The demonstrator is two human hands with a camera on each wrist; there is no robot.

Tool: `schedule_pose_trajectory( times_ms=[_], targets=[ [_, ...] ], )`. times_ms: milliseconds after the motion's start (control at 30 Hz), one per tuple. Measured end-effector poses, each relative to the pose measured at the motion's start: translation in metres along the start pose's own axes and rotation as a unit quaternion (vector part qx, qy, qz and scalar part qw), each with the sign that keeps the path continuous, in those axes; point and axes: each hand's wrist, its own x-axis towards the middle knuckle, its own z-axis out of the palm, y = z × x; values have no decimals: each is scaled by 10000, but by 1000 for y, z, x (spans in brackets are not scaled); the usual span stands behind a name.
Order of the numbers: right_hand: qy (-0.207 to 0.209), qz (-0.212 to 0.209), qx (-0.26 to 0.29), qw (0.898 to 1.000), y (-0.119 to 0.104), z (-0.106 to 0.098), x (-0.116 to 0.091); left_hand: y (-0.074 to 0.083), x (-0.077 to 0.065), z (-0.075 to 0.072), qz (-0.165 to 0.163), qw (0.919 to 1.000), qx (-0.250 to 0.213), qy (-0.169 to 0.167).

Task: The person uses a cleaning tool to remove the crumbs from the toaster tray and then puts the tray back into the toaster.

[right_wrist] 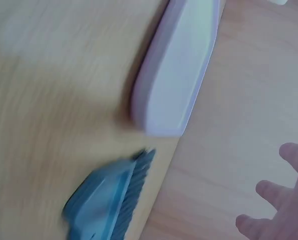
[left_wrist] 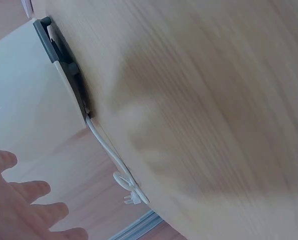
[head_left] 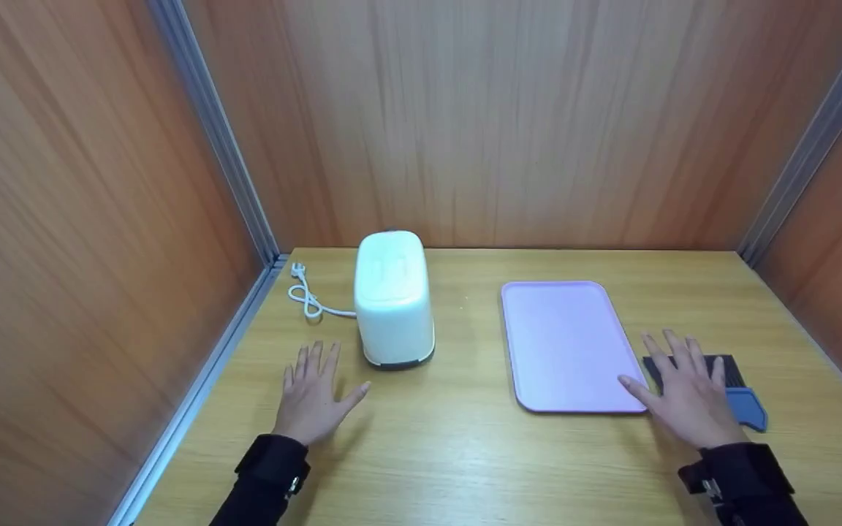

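We logged left hand [head_left: 313, 403] and right hand [head_left: 690, 402] splayed, apart, the right part-hiding a blue brush [head_left: 745, 406] in head view; right wrist view showed it uncovered.

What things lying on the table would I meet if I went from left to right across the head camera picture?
White plug → rounded white appliance → purple tray → blue brush.

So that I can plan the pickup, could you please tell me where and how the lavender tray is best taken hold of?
I'd probably pinch the lavender tray by its near rim, coming from the front: it lies flat, its edge is raised, and the blue brush sits close on the right.
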Motion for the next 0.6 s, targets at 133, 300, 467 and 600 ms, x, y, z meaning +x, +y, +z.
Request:
schedule_pose_trajectory(
  times_ms=[133, 300, 467, 600],
  targets=[
    [-106, -150, 316, 9993, -15, 1, 8, 6, 2, 1, 11, 9999, -98, 54],
    [-154, -377, 730, 9965, -37, 6, 19, 12, 7, 3, -117, 9996, -242, -87],
    [-268, -532, 1117, 9920, -57, 13, 27, 14, 9, 8, -285, 9975, -601, -219],
    [-390, -544, 1369, 9883, -70, 19, 33, 16, 13, 10, -442, 9940, -967, -250]
  ],
)
